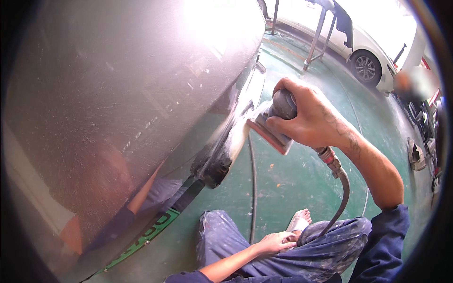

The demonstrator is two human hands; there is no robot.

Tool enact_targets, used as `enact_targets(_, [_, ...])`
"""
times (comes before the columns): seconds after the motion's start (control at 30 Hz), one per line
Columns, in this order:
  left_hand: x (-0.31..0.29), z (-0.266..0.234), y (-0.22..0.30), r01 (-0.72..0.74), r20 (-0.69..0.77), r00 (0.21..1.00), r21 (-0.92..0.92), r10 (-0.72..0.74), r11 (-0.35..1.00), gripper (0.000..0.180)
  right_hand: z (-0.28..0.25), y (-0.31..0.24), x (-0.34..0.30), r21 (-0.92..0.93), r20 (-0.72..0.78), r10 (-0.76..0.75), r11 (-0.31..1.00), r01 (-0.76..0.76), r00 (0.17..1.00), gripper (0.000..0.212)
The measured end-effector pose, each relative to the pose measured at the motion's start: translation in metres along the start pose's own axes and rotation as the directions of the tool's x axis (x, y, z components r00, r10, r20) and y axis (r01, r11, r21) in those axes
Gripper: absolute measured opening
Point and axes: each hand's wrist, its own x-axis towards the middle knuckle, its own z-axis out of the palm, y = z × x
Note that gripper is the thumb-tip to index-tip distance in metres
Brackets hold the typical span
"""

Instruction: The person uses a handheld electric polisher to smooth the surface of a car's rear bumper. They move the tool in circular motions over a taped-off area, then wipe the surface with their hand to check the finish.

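My right hand is wrapped round the dark round body of an air sander, whose flat rectangular pad is tilted. One edge of the pad is at or very near a dusty, whitish patch on the car body's edge; contact cannot be made out. From the sander's rear, a hose with a red and metal coupling curves down past my leg. My left hand lies on my lap beside my bare foot, fingers loosely stretched and holding nothing.
A large, glossy, dust-speckled car panel fills the left side. Below it runs a black and green strip. Another hose crosses the green floor. A metal stand and a white car are farther back; assorted parts line the right.
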Motion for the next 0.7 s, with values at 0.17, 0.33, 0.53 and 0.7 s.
enact_targets(0.17, [-0.001,0.000,-0.008,-0.021,-0.057,0.998,-0.002,0.021,1.000,0.068,0.001,0.005,0.005,-0.037,-0.008,-0.040,0.999,0.040,0.999,0.040])
enact_targets(0.33, [-0.006,-0.007,-0.006,-0.048,-0.080,0.996,-0.079,0.042,0.996,0.060,0.000,0.003,0.013,0.036,0.037,0.044,0.998,-0.046,0.998,0.039])
enact_targets(0.53, [-0.002,-0.009,-0.014,-0.097,-0.160,0.984,-0.125,0.076,0.987,0.053,-0.004,-0.009,0.016,0.044,0.095,0.001,0.999,-0.005,0.995,0.039])
enact_targets(0.7, [-0.004,-0.012,-0.015,-0.096,-0.205,0.976,-0.111,0.072,0.989,0.053,-0.005,-0.010,0.017,-0.018,0.118,-0.004,1.000,0.006,0.993,0.041])
